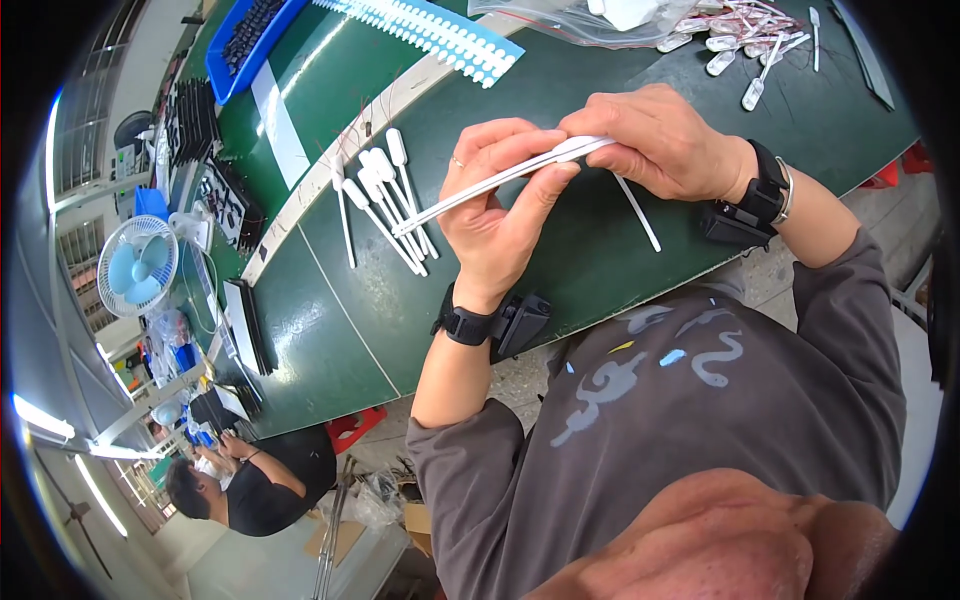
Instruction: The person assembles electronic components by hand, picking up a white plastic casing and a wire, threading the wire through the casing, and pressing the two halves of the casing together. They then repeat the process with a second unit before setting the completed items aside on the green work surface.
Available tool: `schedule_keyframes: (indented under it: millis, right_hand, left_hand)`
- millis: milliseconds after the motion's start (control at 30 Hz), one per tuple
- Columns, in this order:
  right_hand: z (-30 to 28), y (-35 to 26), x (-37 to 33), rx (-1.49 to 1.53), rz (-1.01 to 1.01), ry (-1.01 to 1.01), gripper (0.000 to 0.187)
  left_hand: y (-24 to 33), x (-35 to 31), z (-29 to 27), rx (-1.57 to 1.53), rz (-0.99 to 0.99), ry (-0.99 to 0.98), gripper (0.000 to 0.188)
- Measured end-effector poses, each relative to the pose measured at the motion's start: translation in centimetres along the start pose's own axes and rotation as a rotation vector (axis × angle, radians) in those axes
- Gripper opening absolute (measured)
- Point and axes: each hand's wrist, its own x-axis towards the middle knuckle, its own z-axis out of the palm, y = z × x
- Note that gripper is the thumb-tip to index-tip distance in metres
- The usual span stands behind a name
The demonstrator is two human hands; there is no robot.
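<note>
Both hands are raised over the green table (320,330) around slim white plastic sticks (480,187) that end in an oval head. My left hand (495,215) pinches them between thumb and fingers, and the long ends stick out to the left. At the oval head (580,147), my right hand (655,140) grips with thumb and forefinger. Below that hand a single white stick (640,217) slants down; its upper end is hidden, so whether it is held or lying I cannot tell. Left of my left hand, several white sticks with oval heads (385,180) lie side by side.
At the upper right lie several white paddle-shaped pieces with red wires (740,40), beside a clear plastic bag (570,25). A blue sheet of white stickers (430,35) lies at the back. A blue bin (240,50), a fan (138,265) and another person (260,485) are at left.
</note>
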Motion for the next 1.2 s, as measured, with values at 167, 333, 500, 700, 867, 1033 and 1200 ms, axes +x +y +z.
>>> schedule_keyframes:
  millis: [167,333,500,700,867,1033,1200]
  right_hand:
    - [0.1,0.0,0.0,0.015,0.009,-0.004,0.026]
    - [0.3,0.3,0.1,0.047,0.003,-0.015,0.029]
    - [-0.1,-0.1,-0.1,0.006,-0.018,-0.083,0.034]
    - [0.0,-0.3,-0.4,0.013,-0.136,0.008,0.036]
    - [-0.5,-0.8,-0.3,0.01,-0.167,0.009,0.036]
    - [-0.4,-0.5,0.0,0.022,-0.197,0.01,0.035]
    - [-0.2,-0.4,-0.7,0.026,-0.134,0.018,0.033]
  left_hand:
    - [0.1,0.1,0.0,0.094,0.066,0.006,0.025]
    - [0.5,0.1,0.1,0.186,0.137,-0.01,0.023]
    - [0.9,0.0,0.3,0.245,0.231,-0.048,0.023]
    - [2.1,-0.5,0.7,0.262,0.33,-0.049,0.027]
    - [3.0,-1.2,1.0,0.265,0.298,-0.056,0.029]
    - [2.8,-0.7,0.7,0.285,0.35,-0.089,0.028]
    - [2.0,-0.8,0.9,0.248,0.31,-0.068,0.029]
